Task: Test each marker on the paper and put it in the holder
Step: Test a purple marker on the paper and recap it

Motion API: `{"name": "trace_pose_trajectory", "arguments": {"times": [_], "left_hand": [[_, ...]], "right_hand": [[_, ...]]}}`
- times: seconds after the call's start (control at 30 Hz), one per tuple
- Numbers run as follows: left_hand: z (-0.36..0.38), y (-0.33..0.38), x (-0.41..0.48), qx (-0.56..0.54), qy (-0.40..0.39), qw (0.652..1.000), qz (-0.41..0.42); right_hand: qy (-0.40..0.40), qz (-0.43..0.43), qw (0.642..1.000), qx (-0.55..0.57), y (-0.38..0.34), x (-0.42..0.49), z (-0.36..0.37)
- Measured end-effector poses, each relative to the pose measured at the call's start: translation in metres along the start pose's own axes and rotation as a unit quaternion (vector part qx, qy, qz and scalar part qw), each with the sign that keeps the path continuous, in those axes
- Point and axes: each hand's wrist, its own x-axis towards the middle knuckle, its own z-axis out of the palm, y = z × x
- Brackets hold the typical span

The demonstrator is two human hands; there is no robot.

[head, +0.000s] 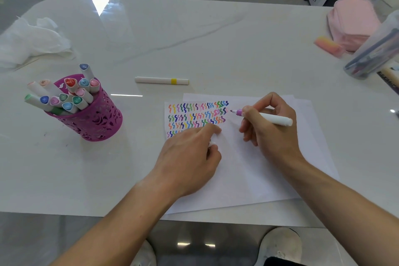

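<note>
My right hand (269,123) grips an uncapped white marker with a purple tip (277,119), its tip just right of the rows of coloured squiggles (196,114) on the white paper (254,168). My left hand (190,153) rests on the paper below the squiggles, its fingers curled round a small white thing that looks like the marker's cap (212,144). A magenta perforated holder (95,114) at the left holds several capped markers. A white marker with a yellow band (162,80) lies capped on the table beyond the paper.
The white marble table (194,34) carries crumpled white plastic (28,43) at far left. At far right are a pink pouch (352,21), an orange-pink eraser-like block (328,46) and a clear tub of pens (373,54). The table's front edge runs just below my forearms.
</note>
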Motion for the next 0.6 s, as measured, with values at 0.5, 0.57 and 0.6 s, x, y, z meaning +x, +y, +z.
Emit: {"name": "trace_pose_trajectory", "arguments": {"times": [0.5, 0.57, 0.6], "left_hand": [[-0.02, 0.001, -0.012, -0.186, 0.105, 0.974, -0.08], [-0.021, 0.002, -0.013, -0.208, 0.093, 0.97, -0.084], [-0.021, 0.002, -0.014, -0.215, 0.086, 0.969, -0.082]], "right_hand": [[-0.048, 0.055, 0.996, 0.053, -0.025, -0.031, 0.004], [-0.07, 0.055, 0.995, 0.054, -0.027, -0.035, 0.005], [-0.079, 0.053, 0.994, 0.052, -0.028, -0.036, 0.005]]}}
